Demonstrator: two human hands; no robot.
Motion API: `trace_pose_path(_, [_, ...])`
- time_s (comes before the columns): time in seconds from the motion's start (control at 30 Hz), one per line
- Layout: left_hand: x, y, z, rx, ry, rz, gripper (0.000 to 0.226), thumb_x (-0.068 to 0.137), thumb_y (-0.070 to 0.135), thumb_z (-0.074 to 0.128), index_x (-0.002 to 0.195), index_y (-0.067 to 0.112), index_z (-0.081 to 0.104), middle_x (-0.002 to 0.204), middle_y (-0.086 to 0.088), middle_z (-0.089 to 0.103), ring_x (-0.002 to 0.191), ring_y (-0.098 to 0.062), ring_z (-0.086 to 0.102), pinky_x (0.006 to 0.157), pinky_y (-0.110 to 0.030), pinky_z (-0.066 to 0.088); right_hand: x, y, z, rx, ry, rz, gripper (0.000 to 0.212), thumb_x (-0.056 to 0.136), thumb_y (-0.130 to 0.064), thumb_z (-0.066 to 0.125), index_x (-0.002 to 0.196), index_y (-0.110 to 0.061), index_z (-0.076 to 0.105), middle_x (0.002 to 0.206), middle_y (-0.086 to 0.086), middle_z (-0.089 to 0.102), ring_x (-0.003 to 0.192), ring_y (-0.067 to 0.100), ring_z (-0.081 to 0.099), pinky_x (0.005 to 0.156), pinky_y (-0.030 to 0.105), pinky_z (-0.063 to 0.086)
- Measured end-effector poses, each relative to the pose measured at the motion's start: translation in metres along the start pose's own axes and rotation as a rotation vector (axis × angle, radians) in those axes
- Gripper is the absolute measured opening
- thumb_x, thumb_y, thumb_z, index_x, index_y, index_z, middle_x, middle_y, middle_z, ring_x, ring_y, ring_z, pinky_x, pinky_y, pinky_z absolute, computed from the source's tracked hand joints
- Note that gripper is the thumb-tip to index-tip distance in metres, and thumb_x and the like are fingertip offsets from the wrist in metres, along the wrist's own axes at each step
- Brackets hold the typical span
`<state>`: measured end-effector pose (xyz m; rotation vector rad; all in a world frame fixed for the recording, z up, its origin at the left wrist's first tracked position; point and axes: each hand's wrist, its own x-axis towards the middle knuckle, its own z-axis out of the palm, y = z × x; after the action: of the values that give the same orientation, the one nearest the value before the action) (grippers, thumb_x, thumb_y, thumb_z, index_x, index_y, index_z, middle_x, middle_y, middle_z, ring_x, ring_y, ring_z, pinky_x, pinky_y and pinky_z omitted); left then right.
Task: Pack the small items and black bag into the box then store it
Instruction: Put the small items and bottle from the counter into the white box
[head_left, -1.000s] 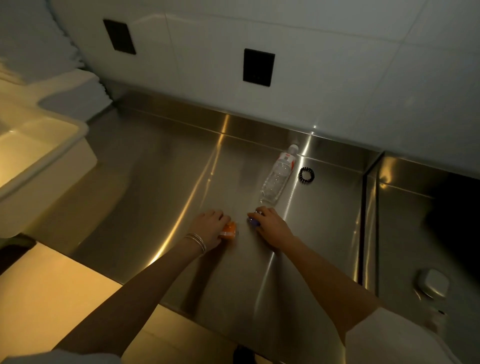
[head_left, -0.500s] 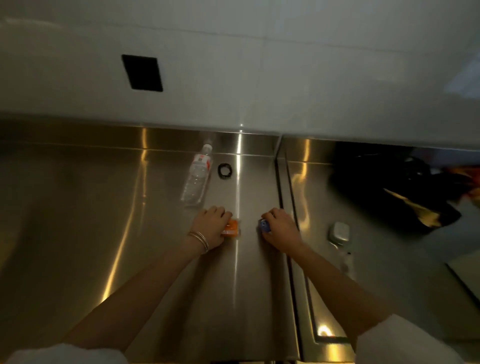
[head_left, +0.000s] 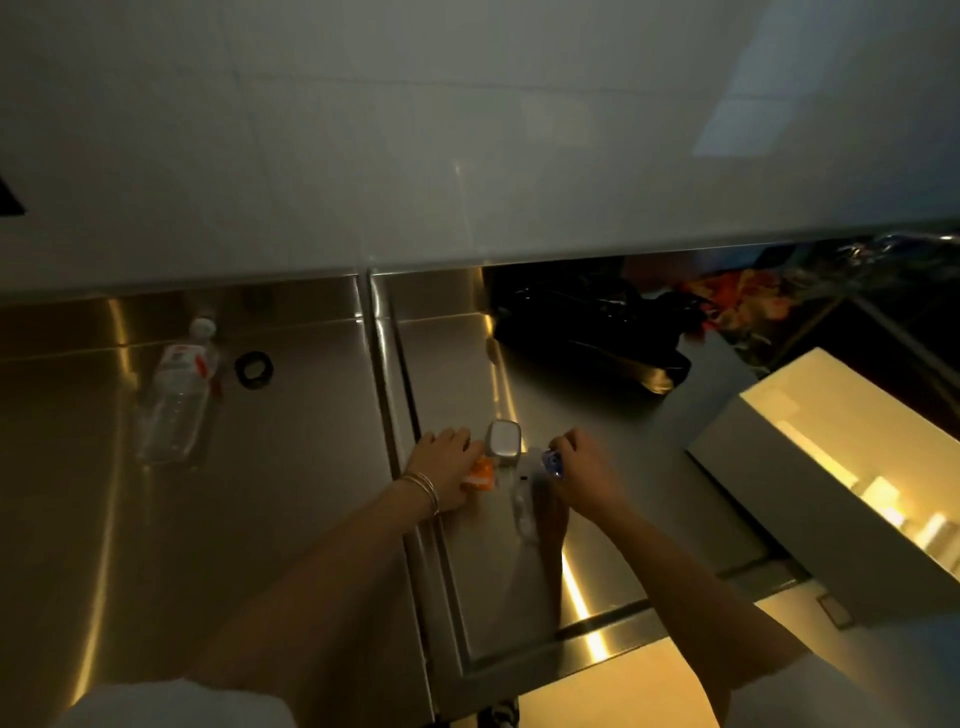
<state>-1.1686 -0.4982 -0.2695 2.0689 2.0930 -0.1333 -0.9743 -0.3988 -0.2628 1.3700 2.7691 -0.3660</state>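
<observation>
Both hands have slid right across the seam of the steel counter (head_left: 311, 519), bringing their items along. The left hand (head_left: 441, 470) curls over a small orange packet (head_left: 480, 474). The right hand (head_left: 584, 467) pinches a small blue item (head_left: 551, 462). A silvery case (head_left: 503, 441) sits between them. The black bag (head_left: 587, 332) lies behind and the open white box (head_left: 805, 519) to the right. Far left lies a water bottle (head_left: 174, 400); its red-and-white label is too blurred to read.

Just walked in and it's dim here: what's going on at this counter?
Someone is gathering small items on the counter. The left hand grips an orange item, the right hand pinches a blue item, either side of a silver case. The black bag lies behind; the open box sits to the right. A bottle and a black ring lie left.
</observation>
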Motion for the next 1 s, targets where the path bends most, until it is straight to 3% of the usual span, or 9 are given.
trace_pose_path(0.23, [0.016,0.023,0.013,0.041,-0.053,-0.094,0.058,0.082,0.028,0.060,0.133,0.017,0.035,0.132,-0.011,0.040,0.118,-0.029,0.041,0.098,-0.041,0.032,0.009,0.014,0.012,0.041,-0.084,-0.053,0.041,0.089,-0.021,0.057,0.128,-0.015,0.047,0.131,0.007,0.045,0.119,0.022,0.043,0.097,0.029,0.041])
trace_pose_path(0.47, [-0.007,-0.018,-0.005,0.020,0.060,-0.191,0.077,0.071,0.063,0.060,0.134,0.022,0.040,0.131,-0.004,0.045,0.119,-0.023,0.041,0.100,-0.039,0.033,0.028,-0.003,0.005,0.059,-0.030,-0.221,0.053,0.085,-0.023,0.063,0.133,-0.016,0.043,0.140,0.008,0.038,0.129,0.022,0.035,0.102,0.030,0.038])
trace_pose_path(0.8, [-0.104,-0.108,-0.017,0.026,0.124,-0.535,0.059,0.083,0.044,0.056,0.134,0.020,0.040,0.134,-0.007,0.042,0.122,-0.025,0.040,0.101,-0.038,0.033,0.072,-0.138,0.000,0.086,-0.053,-0.537,0.061,0.080,-0.018,0.067,0.135,-0.020,0.039,0.140,0.007,0.038,0.127,0.023,0.039,0.103,0.033,0.038])
trace_pose_path(1.0, [-0.144,-0.183,-0.018,0.016,0.174,-0.595,0.059,0.081,0.040,0.060,0.132,0.017,0.042,0.133,-0.009,0.044,0.121,-0.027,0.041,0.098,-0.037,0.034,0.096,-0.237,0.010,0.063,-0.082,-0.625,0.062,0.083,-0.017,0.065,0.138,-0.016,0.036,0.144,0.009,0.036,0.130,0.025,0.038,0.106,0.036,0.038])
